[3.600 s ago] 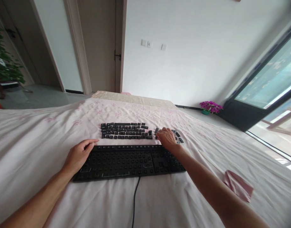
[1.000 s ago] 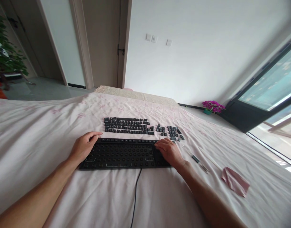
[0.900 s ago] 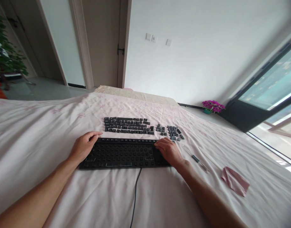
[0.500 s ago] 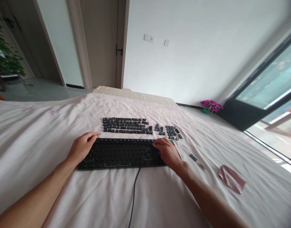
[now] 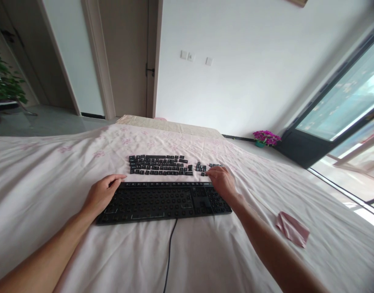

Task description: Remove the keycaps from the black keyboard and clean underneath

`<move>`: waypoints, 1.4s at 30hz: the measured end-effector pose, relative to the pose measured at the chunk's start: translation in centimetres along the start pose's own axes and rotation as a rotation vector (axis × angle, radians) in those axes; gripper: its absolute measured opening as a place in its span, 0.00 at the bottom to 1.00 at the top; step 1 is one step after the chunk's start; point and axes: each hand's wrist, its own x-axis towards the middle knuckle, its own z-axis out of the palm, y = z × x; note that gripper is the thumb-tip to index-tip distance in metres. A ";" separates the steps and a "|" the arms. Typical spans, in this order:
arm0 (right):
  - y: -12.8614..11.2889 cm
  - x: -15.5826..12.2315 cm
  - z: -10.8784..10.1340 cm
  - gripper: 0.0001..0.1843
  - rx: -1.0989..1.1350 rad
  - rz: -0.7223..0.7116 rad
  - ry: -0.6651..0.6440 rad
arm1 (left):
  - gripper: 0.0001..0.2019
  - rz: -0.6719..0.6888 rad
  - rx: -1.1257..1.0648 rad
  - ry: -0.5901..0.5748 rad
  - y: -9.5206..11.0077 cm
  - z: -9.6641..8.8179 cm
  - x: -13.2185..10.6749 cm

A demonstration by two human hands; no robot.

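A black keyboard with its keycaps taken off lies on a pale pink bedsheet, its cable running toward me. Rows of loose black keycaps are laid out just beyond it. My left hand rests on the keyboard's left end, thumb on the far edge, fingers loosely curled over the frame. My right hand reaches past the keyboard's far right corner and lies over the small right-hand group of keycaps, fingers bent down; I cannot see whether it holds one.
A folded pink cloth lies on the sheet at right. A pot of purple flowers stands on the floor by the dark window frame. A door and a green plant are at the back left.
My right hand has moved off the keyboard's right part to the loose keycaps beyond its corner, covering them. The left hand stays on the left end. The thin tool beside the keyboard is hidden now.
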 end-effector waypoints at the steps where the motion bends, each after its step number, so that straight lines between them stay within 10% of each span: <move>1: 0.5 0.5 0.2 0.12 -0.042 0.007 -0.016 | 0.19 0.003 0.000 0.001 -0.1 0.0 0.0; 26: 0.2 3.7 2.5 0.04 -0.295 -0.178 -0.178 | 0.17 -0.030 -0.020 -0.009 0.1 -0.1 0.0; 42: -2.3 -1.6 -0.6 0.06 0.138 -0.130 -0.149 | 0.18 -0.010 0.007 0.007 -0.2 0.2 0.2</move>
